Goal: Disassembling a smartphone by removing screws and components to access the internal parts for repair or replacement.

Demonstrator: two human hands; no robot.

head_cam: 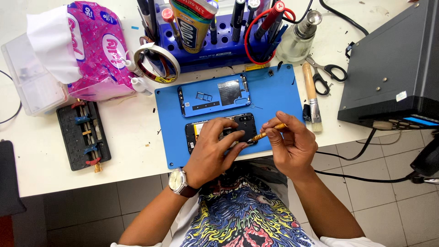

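Head view, looking down at the bench. Right hand (292,144) pinches a small screwdriver (267,132) with a yellow-orange handle, fingers closed around it, tip angled down-left onto the right end of the opened phone (244,123). Left hand (212,151) lies palm-down over the phone's middle, fingers spread and pressing it flat, not wrapped round anything; wristwatch (177,180) on that wrist.

Phone is black, back off, internals exposed, lying lengthwise on the near half of the blue work mat (274,91), close to the table's front edge. Just behind it on the same mat: the blue back cover (215,95), inside face up, with a silver patch and a small tray part resting on it.

Right of the mat: a wooden-handled brush (312,96), partly off the mat edge, and scissors (327,73) beside it. Further right, a dark grey equipment box (393,68) with cables running off the table.

Behind the mat: blue tool rack (215,48) packed with pens, drivers and a glue tube; a tape roll (157,59) leans at its left; a glass bottle (299,39) with metal cap at its right.

Left side: pink tissue pack (98,50), clear plastic box (27,82) next to it, black holder jig (83,135) in front of both.
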